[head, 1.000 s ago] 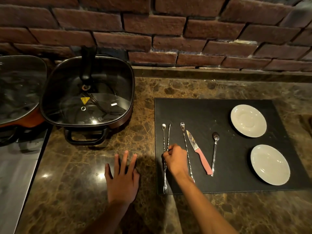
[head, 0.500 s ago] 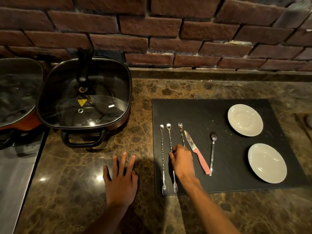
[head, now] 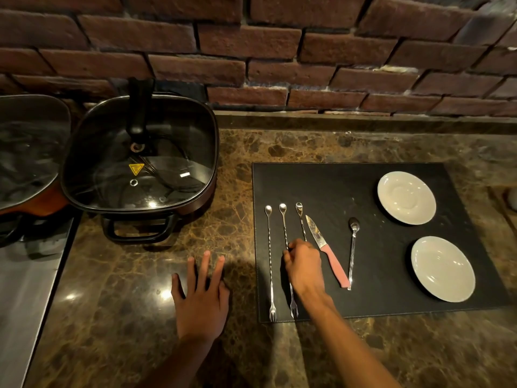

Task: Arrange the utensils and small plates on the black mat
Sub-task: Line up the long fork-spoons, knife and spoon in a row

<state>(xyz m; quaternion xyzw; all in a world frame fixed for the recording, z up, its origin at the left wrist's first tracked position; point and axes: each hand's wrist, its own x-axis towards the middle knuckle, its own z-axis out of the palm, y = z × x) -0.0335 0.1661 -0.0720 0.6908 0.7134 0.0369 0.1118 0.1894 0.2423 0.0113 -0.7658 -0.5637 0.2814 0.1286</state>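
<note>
A black mat (head: pixel 335 189) lies on the marble counter. Three long twisted spoon-forks lie side by side on its left part: the first (head: pixel 270 261), the middle one (head: pixel 284 225) and the third (head: pixel 300 219). My right hand (head: pixel 303 264) pinches the middle one at mid-shaft and hides the lower half of the third. To their right lie a pink-handled knife (head: pixel 333 261) and a small spoon (head: pixel 352 253). Two white small plates sit on the mat's right side, one far (head: pixel 406 198) and one near (head: pixel 443 268). My left hand (head: pixel 202 301) rests flat on the counter, fingers spread.
A square electric pan with a glass lid (head: pixel 140 158) stands left of the mat, its handle toward me. Another glass-lidded pan (head: pixel 28 149) is at the far left above a steel surface (head: pixel 25 289). A brick wall (head: pixel 251 51) backs the counter.
The middle spoon-fork lay crossed over the first one; my right hand shifted it right so it lies parallel between the first and third. My left hand stayed put.
</note>
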